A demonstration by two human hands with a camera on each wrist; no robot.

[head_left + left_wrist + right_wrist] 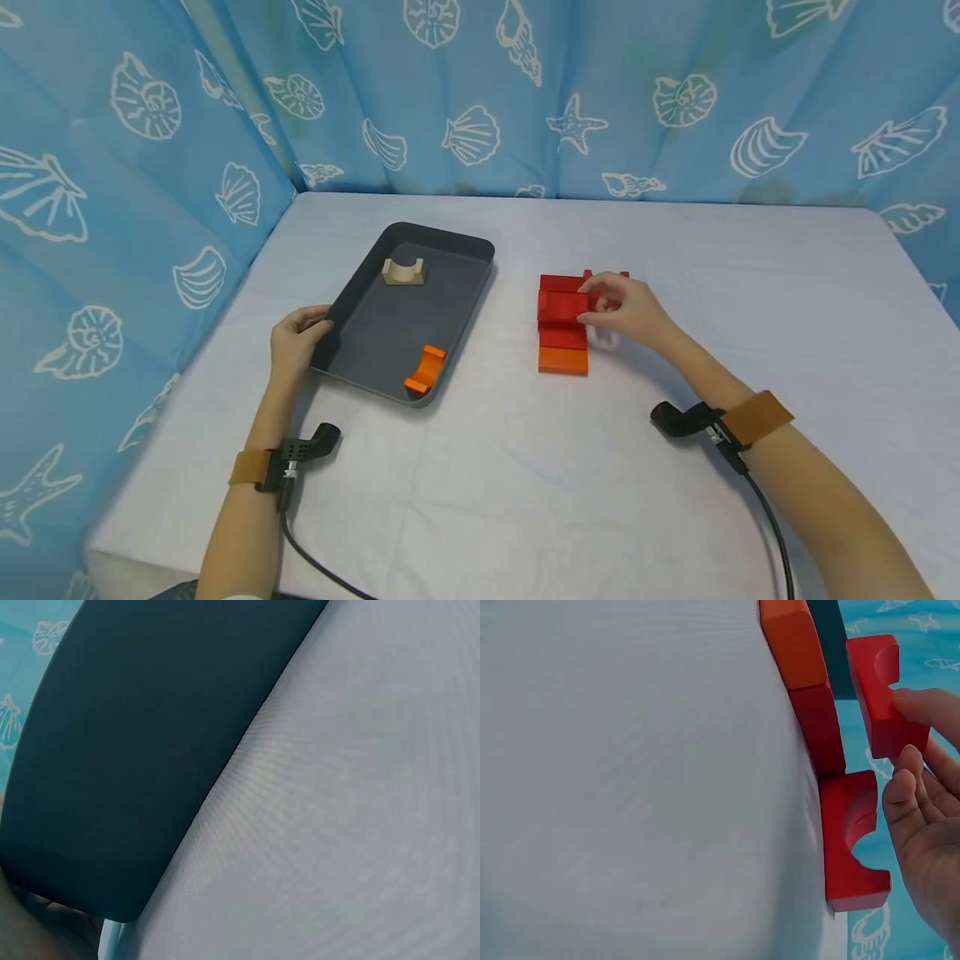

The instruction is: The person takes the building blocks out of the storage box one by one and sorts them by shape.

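Observation:
At the left edge of a dark grey tray (408, 312), my left hand (296, 342) grips the rim with its thumb on top. Inside the tray lie a beige arch block (405, 272) and an orange arch block (427, 369). My right hand (622, 307) pinches a red arch block (881, 705) between thumb and fingertips, raised above other blocks. Below it are an orange block (563, 361), a red block (819, 727) and another red arch block (851, 851), touching in a row. The left wrist view shows mostly the tray's outer side (142, 750).
A white cloth (480, 500) covers the table. Blue curtains (247, 100) with shell prints hang behind it and on the left. Each wrist camera trails a black cable (772, 517).

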